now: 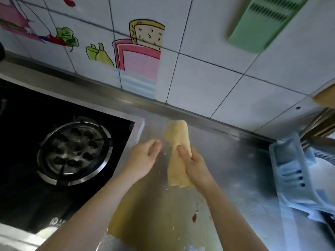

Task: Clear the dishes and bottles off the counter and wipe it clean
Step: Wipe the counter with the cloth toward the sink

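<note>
The right hand [194,165] is wrapped around a yellow cloth [178,156], thumb across its front, holding it bunched and upright so that the lower end hangs toward the steel counter [235,169]. The left hand [143,156] is beside it, apart from the cloth, fingers relaxed and loosely together, holding nothing; it is blurred, so I cannot tell whether it touches the counter.

The cloth is over the middle of the counter, between the stove's right edge and the back rim along the tiled wall [208,51]. Pale crumbs [172,228] and a small red scrap [194,217] lie on the counter nearer the front edge, below the hands.

The chief risk, as I judge it, is that a bunched cloth wipes only a narrow strip and pushes crumbs about instead of gathering them. Swept left, they could lodge against the raised edge of the stove [72,151] or land on its black glass; swept forward, they could fall off the front edge. The red scrap may smear if dragged. To the right, a blue rack [290,171] sits at the counter's right edge with a white dish [324,167] in it, and a wide stroke could knock it.
</note>
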